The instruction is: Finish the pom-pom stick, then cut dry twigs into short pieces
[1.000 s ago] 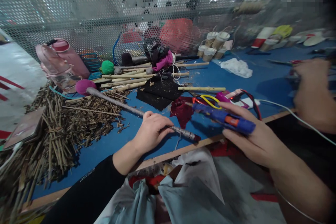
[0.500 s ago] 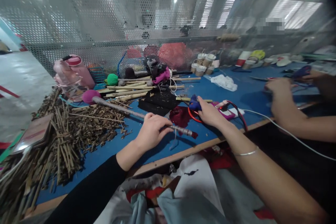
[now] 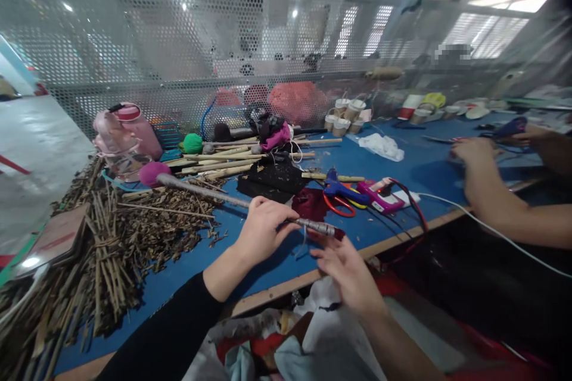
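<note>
My left hand [image 3: 268,226] is closed around a grey-wrapped stick [image 3: 210,192], holding it slanted above the blue table. A magenta ball [image 3: 154,174] tops its far left end. Dark red material shows at the near right end, where a thin pale strand hangs beneath the stick. My right hand [image 3: 351,274] is at that end, palm turned up and fingers apart; whether a fingertip touches the stick I cannot tell. Just beyond lie a blue glue gun [image 3: 346,190], scissors with orange-red handles [image 3: 339,209] and a dark red cloth [image 3: 310,203].
Dry sticks and brown scraps [image 3: 165,220] cover the left side. Behind are a black cloth [image 3: 270,180], a green ball [image 3: 193,143], pale sticks and paper cups [image 3: 342,125]. A magenta power block [image 3: 386,197] trails a white cable. A co-worker's arm [image 3: 491,190] works at right.
My right hand has let go of the blue glue gun, leaving it on the table, and has come down and toward me to the stick's end. The left hand still holds the stick.
</note>
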`<state>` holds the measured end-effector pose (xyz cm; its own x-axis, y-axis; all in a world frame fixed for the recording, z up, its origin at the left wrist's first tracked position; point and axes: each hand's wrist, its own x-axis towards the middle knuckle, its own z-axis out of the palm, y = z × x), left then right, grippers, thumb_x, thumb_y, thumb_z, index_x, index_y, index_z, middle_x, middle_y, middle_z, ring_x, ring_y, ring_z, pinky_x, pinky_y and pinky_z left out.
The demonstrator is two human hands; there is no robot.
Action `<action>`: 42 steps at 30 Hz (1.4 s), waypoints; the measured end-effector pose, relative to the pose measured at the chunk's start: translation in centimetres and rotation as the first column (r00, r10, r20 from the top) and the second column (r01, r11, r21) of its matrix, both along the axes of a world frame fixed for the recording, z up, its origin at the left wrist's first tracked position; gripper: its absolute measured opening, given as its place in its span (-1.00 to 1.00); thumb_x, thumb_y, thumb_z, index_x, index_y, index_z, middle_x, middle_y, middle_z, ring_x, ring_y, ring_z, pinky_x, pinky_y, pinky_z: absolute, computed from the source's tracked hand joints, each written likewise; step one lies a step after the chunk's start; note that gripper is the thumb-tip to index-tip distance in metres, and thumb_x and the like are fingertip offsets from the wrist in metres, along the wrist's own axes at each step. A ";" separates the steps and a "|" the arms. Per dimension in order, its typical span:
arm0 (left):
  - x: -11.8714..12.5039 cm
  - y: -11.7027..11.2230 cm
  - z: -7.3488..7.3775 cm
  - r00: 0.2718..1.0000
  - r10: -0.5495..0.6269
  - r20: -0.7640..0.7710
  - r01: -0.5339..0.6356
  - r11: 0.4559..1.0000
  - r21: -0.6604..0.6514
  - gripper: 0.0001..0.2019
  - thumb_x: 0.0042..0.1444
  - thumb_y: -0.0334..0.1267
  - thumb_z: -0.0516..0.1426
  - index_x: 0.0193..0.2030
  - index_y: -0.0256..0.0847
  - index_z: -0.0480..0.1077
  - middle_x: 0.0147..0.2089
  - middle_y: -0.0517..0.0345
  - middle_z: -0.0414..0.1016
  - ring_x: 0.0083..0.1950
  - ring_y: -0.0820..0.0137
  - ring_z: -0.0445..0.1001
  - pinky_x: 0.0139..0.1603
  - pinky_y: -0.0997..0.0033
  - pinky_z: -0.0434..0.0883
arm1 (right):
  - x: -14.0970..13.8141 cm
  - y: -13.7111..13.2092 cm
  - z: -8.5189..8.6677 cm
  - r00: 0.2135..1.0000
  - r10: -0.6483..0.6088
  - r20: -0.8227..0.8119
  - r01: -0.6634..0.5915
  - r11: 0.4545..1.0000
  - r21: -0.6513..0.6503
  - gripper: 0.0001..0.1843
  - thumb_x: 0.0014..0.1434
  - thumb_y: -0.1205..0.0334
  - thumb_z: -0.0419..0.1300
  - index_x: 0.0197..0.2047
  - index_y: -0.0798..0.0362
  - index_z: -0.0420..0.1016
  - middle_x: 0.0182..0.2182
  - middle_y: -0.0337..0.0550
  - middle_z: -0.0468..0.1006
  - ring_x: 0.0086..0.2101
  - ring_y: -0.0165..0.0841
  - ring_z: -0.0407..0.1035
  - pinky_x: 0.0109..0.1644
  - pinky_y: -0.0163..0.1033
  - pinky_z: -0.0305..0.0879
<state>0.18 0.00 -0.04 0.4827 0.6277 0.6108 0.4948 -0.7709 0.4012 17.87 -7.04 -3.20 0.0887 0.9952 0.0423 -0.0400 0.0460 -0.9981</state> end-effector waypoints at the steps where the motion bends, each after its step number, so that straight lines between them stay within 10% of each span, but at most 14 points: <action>1: 0.0 0.0 0.0 1.000 -0.003 -0.004 0.003 1.000 -0.004 -0.90 0.14 -0.24 0.14 -0.22 -0.17 0.41 -0.22 0.14 0.57 -0.16 0.37 0.48 -0.03 0.23 0.16 | -1.2 -0.2 0.1 0.987 0.103 -0.124 -0.107 0.994 -0.023 -0.52 -0.08 0.30 0.21 -0.04 -0.05 0.27 -0.11 -0.10 0.43 -0.21 -0.31 0.36 -0.09 -0.17 0.31; 6: -0.2 -0.4 -0.1 1.000 -0.007 0.013 0.007 1.000 -0.002 -0.93 0.13 -0.27 0.14 -0.25 -0.17 0.41 -0.24 0.16 0.57 -0.19 0.38 0.48 -0.04 0.23 0.16 | -3.5 0.3 1.3 0.856 0.377 -0.354 -0.428 0.901 -0.074 -0.71 0.01 0.11 0.25 -0.25 0.01 0.27 -0.48 -0.31 0.35 -0.54 -0.50 0.24 -0.42 -0.36 0.22; 9: -0.3 -0.5 -0.2 1.000 -0.009 0.018 0.009 1.000 0.012 -0.90 0.15 -0.23 0.13 -0.25 -0.17 0.41 -0.24 0.15 0.57 -0.18 0.38 0.48 -0.04 0.23 0.16 | -2.8 -0.1 1.7 0.920 0.301 -0.252 -0.348 0.922 -0.167 -0.68 0.10 -0.05 0.15 -0.39 0.03 0.21 -0.68 -0.48 0.02 -0.70 -0.58 -0.15 -0.63 -0.44 -0.14; 13: -0.3 -0.5 -0.4 1.000 -0.011 0.016 0.011 1.000 0.013 -0.89 0.15 -0.21 0.13 -0.25 -0.17 0.41 -0.25 0.15 0.57 -0.19 0.39 0.48 -0.05 0.25 0.16 | -1.5 -1.8 2.5 0.962 0.094 0.258 -0.080 0.995 -0.062 -0.65 0.23 -0.06 -0.03 -0.37 0.04 0.32 -0.66 -0.37 0.17 -0.63 -0.50 0.08 -0.57 -0.39 -0.01; 17: -0.4 -0.3 -0.6 1.000 -0.017 0.014 0.017 1.000 0.002 -0.87 0.15 -0.19 0.13 -0.24 -0.17 0.41 -0.25 0.14 0.57 -0.19 0.37 0.48 -0.04 0.23 0.15 | -0.5 -2.6 4.1 0.674 -0.161 0.721 -0.074 0.956 0.282 -0.73 0.27 0.18 -0.05 -0.26 0.02 0.46 -0.40 -0.20 0.53 -0.39 -0.39 0.40 -0.31 -0.33 0.23; 23: -0.5 -0.3 -0.9 0.998 -0.039 0.046 0.038 0.999 0.020 -0.89 0.13 -0.21 0.15 -0.25 -0.17 0.39 -0.27 0.17 0.57 -0.20 0.38 0.48 -0.04 0.23 0.16 | 1.2 -0.3 7.6 0.434 -0.295 0.851 -0.398 0.785 0.475 -0.77 0.22 0.27 0.06 -0.25 0.02 0.56 -0.48 -0.21 0.56 -0.48 -0.41 0.40 -0.40 -0.33 0.24; 28: -0.5 -0.3 -0.7 0.994 -0.064 0.093 0.059 0.996 0.061 -0.90 0.12 -0.22 0.16 -0.26 -0.19 0.39 -0.28 0.14 0.57 -0.22 0.39 0.49 -0.08 0.26 0.19 | 2.7 4.3 7.6 0.599 -0.213 0.771 -0.247 0.867 0.432 -0.85 0.11 0.21 0.18 -0.37 0.02 0.58 -0.43 -0.17 0.60 -0.42 -0.36 0.44 -0.30 -0.29 0.30; 35: -0.5 0.2 -0.7 0.984 -0.063 0.169 0.044 0.993 0.111 -0.91 0.09 -0.25 0.19 -0.30 -0.20 0.40 -0.32 0.15 0.57 -0.25 0.40 0.50 -0.12 0.29 0.24 | 0.6 5.8 1.1 0.941 0.112 0.321 -0.131 0.990 0.041 -0.76 -0.06 0.08 0.25 -0.45 0.11 0.53 -0.58 -0.21 0.52 -0.59 -0.41 0.32 -0.52 -0.31 0.23; 42: -0.2 1.0 -1.3 0.987 -0.012 0.157 -0.004 0.995 0.105 -0.93 0.08 -0.26 0.19 -0.32 -0.20 0.42 -0.32 0.14 0.57 -0.26 0.39 0.50 -0.16 0.30 0.25 | -2.9 -0.4 0.7 0.730 -0.262 0.631 -0.021 0.915 0.404 -0.76 0.19 0.25 0.06 -0.24 0.09 0.57 -0.35 -0.10 0.61 -0.35 -0.32 0.46 -0.26 -0.28 0.33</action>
